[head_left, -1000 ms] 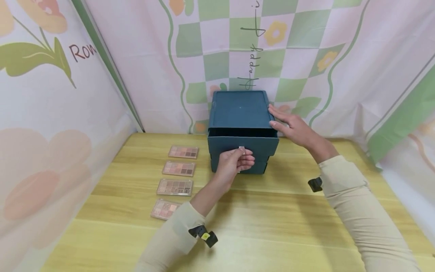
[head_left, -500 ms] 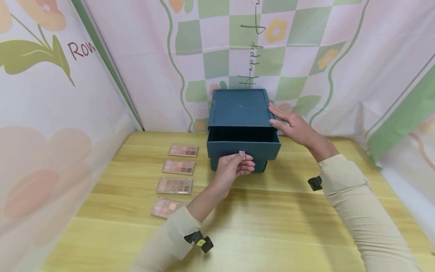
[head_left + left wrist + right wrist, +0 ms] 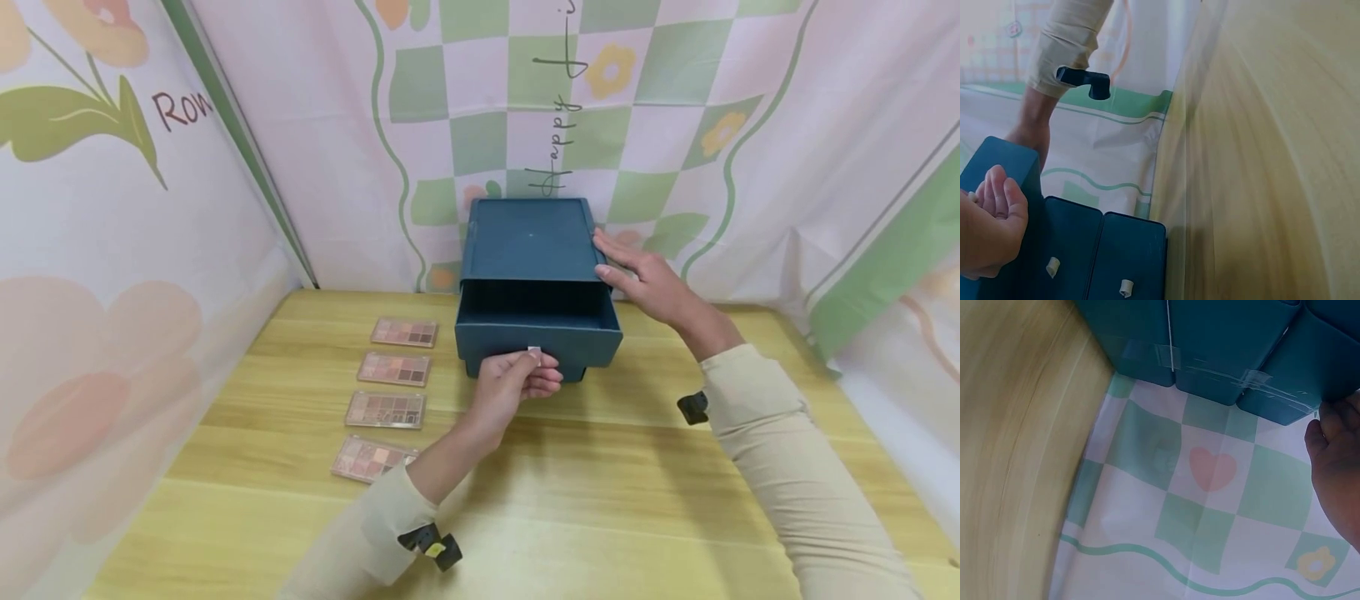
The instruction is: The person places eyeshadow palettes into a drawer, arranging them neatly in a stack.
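Note:
A dark blue drawer unit (image 3: 531,237) stands against the back curtain, its top drawer (image 3: 495,340) pulled well out and no contents showing inside. My left hand (image 3: 504,387) pinches the small pale pull tab (image 3: 534,353) on that drawer's front. With fingers extended, my right hand (image 3: 648,282) rests against the unit's right top edge. Below the top drawer, two lower drawers (image 3: 1125,256) are closed in the left wrist view, each with a pale tab (image 3: 1052,267). Clear tape (image 3: 1257,378) crosses the unit's tiers in the right wrist view.
To the left of the unit, several makeup palettes (image 3: 385,410) lie in a column on the wood-grain table (image 3: 585,500). The nearest palette (image 3: 367,458) is partly behind the left forearm. Printed curtains (image 3: 480,142) enclose the table at the back and sides.
My left hand has drawn the top drawer toward me, widening the gap from a narrow slot to a broad opening. The right hand has stayed at the unit's edge.

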Action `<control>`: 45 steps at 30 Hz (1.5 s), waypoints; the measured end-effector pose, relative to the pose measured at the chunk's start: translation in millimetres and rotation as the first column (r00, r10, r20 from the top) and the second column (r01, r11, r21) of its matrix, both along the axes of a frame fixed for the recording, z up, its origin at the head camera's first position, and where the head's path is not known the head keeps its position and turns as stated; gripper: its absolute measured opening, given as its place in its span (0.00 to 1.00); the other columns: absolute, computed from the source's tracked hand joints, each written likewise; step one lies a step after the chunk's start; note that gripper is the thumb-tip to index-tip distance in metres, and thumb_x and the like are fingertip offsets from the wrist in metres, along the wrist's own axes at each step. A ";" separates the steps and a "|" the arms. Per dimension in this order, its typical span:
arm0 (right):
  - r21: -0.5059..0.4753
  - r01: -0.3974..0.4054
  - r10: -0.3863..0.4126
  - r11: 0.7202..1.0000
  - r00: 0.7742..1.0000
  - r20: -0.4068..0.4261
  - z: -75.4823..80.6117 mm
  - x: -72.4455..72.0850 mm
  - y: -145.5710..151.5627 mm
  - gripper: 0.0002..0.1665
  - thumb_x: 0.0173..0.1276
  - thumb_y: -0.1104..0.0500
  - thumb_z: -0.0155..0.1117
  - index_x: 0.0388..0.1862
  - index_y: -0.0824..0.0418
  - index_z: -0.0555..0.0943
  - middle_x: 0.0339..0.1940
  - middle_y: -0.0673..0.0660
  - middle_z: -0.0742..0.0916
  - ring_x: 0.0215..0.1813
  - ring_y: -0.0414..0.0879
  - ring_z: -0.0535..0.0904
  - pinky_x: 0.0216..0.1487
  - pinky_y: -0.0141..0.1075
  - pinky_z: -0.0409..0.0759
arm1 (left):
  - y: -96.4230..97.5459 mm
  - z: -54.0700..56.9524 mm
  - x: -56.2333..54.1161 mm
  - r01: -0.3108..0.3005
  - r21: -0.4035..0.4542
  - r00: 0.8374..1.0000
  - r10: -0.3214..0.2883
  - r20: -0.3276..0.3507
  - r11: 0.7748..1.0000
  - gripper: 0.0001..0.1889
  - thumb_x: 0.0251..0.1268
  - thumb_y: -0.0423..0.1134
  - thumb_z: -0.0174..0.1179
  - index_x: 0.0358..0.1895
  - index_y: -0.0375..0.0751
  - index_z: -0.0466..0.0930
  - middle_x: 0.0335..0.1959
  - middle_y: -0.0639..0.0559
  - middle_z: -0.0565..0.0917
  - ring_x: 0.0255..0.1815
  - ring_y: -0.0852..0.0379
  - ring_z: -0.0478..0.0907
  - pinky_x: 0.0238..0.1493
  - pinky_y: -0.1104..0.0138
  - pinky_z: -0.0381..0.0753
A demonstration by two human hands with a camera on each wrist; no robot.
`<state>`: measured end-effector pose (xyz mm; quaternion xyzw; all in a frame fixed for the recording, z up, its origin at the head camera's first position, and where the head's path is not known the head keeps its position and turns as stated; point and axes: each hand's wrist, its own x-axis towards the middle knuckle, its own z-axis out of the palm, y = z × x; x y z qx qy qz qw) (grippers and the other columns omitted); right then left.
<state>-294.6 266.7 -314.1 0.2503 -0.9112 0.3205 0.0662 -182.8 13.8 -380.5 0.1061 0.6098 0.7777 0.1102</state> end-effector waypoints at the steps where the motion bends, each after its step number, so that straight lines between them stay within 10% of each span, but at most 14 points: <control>1: -0.002 -0.001 0.001 1.000 1.000 -0.002 -0.3 -0.1 0.1 0.36 0.82 0.48 0.50 0.82 0.60 0.57 0.85 0.60 0.58 0.84 0.63 0.53 0.80 0.62 0.56 | -0.2 -0.1 1.0 0.001 0.002 1.000 -0.001 0.002 1.000 0.22 0.81 0.42 0.49 0.50 0.20 0.81 0.34 0.53 0.89 0.33 0.66 0.86 0.45 0.71 0.88; 28: -0.022 -0.029 0.029 0.999 0.999 -0.015 -0.1 4.9 -1.8 0.35 0.82 0.51 0.51 0.82 0.60 0.57 0.84 0.63 0.58 0.83 0.65 0.55 0.78 0.64 0.58 | -11.6 -3.0 36.5 0.058 0.002 0.997 -0.058 0.053 0.998 0.19 0.78 0.39 0.49 0.46 0.23 0.83 0.30 0.57 0.89 0.32 0.65 0.86 0.44 0.70 0.88; 45: -0.035 0.000 0.000 0.999 1.000 -0.001 -2.4 1.4 -0.9 0.36 0.82 0.48 0.50 0.82 0.59 0.56 0.85 0.59 0.58 0.85 0.61 0.52 0.80 0.62 0.57 | -11.5 -8.4 57.9 0.136 -0.048 0.990 -0.133 0.053 0.990 0.21 0.78 0.40 0.51 0.51 0.21 0.82 0.44 0.28 0.88 0.34 0.67 0.87 0.47 0.69 0.88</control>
